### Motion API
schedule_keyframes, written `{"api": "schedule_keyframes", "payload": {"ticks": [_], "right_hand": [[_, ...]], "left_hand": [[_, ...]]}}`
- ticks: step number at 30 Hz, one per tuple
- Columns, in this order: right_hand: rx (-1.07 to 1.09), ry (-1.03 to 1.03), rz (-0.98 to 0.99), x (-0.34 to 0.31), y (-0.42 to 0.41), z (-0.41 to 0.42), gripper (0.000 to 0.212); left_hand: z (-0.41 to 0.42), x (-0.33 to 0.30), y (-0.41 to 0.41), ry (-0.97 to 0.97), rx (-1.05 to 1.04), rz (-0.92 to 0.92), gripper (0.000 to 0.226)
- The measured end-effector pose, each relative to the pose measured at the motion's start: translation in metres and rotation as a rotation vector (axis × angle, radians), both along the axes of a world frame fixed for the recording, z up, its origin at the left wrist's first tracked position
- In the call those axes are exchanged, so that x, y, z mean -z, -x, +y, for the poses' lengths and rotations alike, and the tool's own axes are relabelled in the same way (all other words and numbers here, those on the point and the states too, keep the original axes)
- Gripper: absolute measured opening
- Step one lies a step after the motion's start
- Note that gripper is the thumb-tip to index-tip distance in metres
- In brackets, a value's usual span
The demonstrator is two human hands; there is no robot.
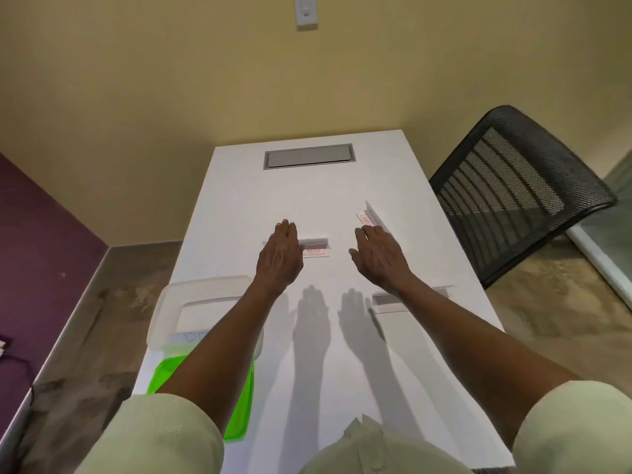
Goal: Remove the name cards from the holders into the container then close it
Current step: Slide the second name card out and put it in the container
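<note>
On the white table [239, 206], the clear container [205, 302] sits behind the left hand [278, 256]. Just right of that flat, empty hand stands the middle holder [316, 246], card lying crosswise. The right hand [378, 256], relaxed, touches the angled far holder [374, 213] with its fingertips.

1. The table [260, 200] top is seen as a smooth, matt white laminate.
2. The holders [316, 241] are clear glossy plastic; paper name cards [314, 250] are seen in two of them.
3. The container [178, 302] is translucent plastic; its lid [164, 371] is glossy green.
4. The chair [513, 186] back is black mesh.
5. A brushed grey metal hatch [309, 156] is noted.
</note>
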State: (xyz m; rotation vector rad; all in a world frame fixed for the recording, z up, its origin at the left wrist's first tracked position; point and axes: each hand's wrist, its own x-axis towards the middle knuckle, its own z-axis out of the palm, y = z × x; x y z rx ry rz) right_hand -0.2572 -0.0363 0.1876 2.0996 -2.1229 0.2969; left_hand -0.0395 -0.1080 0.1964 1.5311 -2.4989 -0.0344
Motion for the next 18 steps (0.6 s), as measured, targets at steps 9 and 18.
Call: {"api": "schedule_keyframes", "payload": {"ticks": [9,18], "right_hand": [[0.105,-0.04,-0.013,0.008,0.077,0.032,0.027],[0.182,-0.137,-0.007,0.04,0.139,0.054,0.03]], "left_hand": [[0.015,0.009,0.071,0.003,0.148,0.01,0.037],[0.023,0.034,0.122,-0.183,0.171,-0.077,0.042]]}}
